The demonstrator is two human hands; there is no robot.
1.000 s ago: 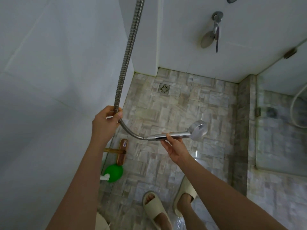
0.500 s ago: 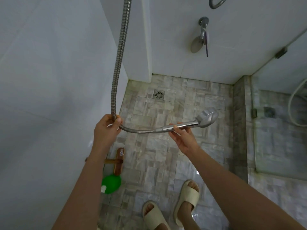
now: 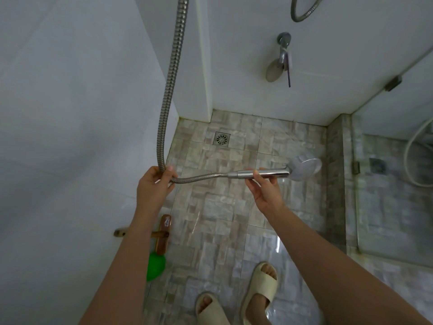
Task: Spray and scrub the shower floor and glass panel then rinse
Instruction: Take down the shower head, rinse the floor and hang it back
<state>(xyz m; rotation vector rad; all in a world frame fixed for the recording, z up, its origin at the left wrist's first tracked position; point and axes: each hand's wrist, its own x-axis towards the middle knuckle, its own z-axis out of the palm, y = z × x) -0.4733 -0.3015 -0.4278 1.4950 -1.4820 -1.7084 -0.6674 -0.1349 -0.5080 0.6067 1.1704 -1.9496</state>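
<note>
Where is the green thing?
In the head view, the green object sits on the shower floor at lower left, against the wall, touching the brown scrub brush.

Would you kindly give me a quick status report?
Left hand grips hose; right hand holds shower head handle. No water visible. Brush, green object by left wall.

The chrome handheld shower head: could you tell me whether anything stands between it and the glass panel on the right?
Nothing visible does. The chrome handheld shower head, held by the right hand, faces open air toward the glass panel; the left hand grips the metal hose.
</note>
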